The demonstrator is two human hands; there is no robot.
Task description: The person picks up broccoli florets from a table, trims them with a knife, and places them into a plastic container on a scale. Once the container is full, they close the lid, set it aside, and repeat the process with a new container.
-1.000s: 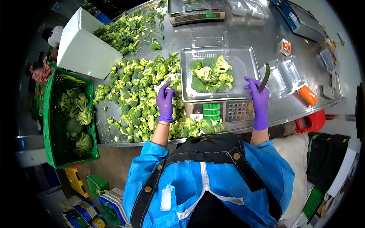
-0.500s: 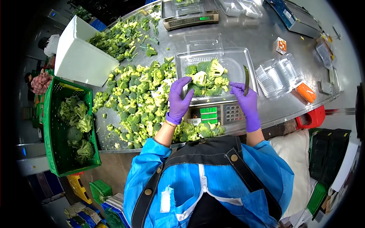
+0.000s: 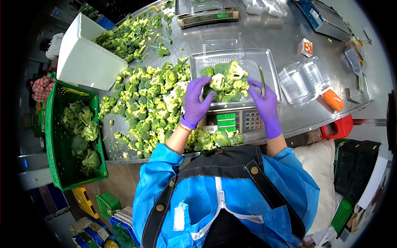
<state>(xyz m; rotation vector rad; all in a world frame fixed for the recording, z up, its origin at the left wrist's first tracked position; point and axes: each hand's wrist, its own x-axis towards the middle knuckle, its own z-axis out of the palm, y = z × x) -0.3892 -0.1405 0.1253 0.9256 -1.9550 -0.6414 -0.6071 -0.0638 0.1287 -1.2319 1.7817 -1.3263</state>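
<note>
Purple gloves cover both hands. My left hand (image 3: 196,102) is at the left side of a clear plastic container (image 3: 221,43) with its lid folded back, thumb and fingers apart. Whether its fingertips touch the container or the florets is hard to tell. Broccoli florets (image 3: 225,80) fill the container, some with pale cut stems facing up. The container sits on the metal tray (image 3: 264,62) of a scale (image 3: 226,120) with lit green digits. At the right side of the florets, my right hand (image 3: 266,105) holds a knife (image 3: 262,82), its blade pointing away from me; the handle is hidden.
Loose florets (image 3: 151,103) cover the table's left side. A white foam box (image 3: 84,58) and a green crate (image 3: 51,136) with broccoli stand farther left. To the right lie empty clear containers (image 3: 302,80), an orange object (image 3: 332,100) and a small box (image 3: 306,47). Another scale (image 3: 206,18) stands behind.
My right hand has come in closer to the florets, and the knife has shifted left with it. My left hand stays beside the container, its fingers slightly farther forward.
</note>
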